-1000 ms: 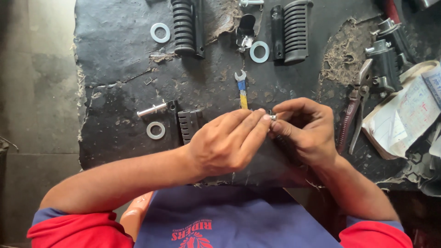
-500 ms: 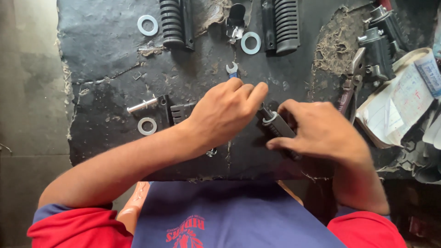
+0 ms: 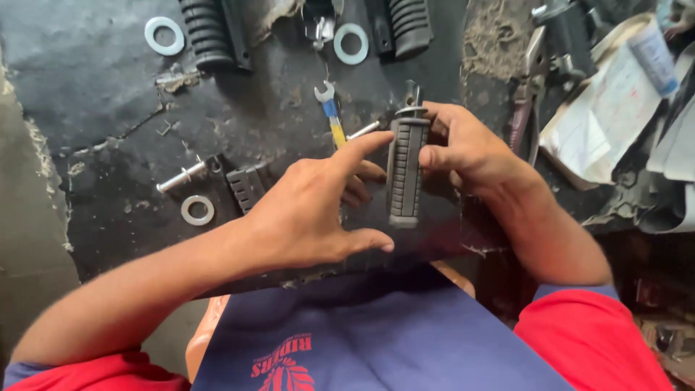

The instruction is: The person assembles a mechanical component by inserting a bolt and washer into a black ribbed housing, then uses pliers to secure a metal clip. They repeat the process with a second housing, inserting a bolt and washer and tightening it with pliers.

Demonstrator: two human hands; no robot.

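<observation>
My right hand [image 3: 463, 148] grips a grey ribbed rubber footrest [image 3: 405, 174], held upright with its metal end at the top. My left hand [image 3: 318, 206] hovers just left of it with fingers spread and holds nothing; the index finger points toward the footrest's upper part. Behind the fingers lies a small spanner [image 3: 331, 116] with a yellow and blue handle, and a thin metal pin [image 3: 362, 131] next to it.
On the black worn bench lie a bolt [image 3: 182, 176], a washer [image 3: 197, 210], a small ribbed block [image 3: 246, 187], two more washers [image 3: 164, 35] [image 3: 351, 43] and two ribbed footrests [image 3: 206, 30] [image 3: 410, 25]. Pliers [image 3: 525, 108], papers [image 3: 608, 116] and metal parts crowd the right side.
My hands have parted: one second ago both pinched a small part together. Now my right hand holds the footrest upright and my left hand has opened beside it. The camera has drawn closer.
</observation>
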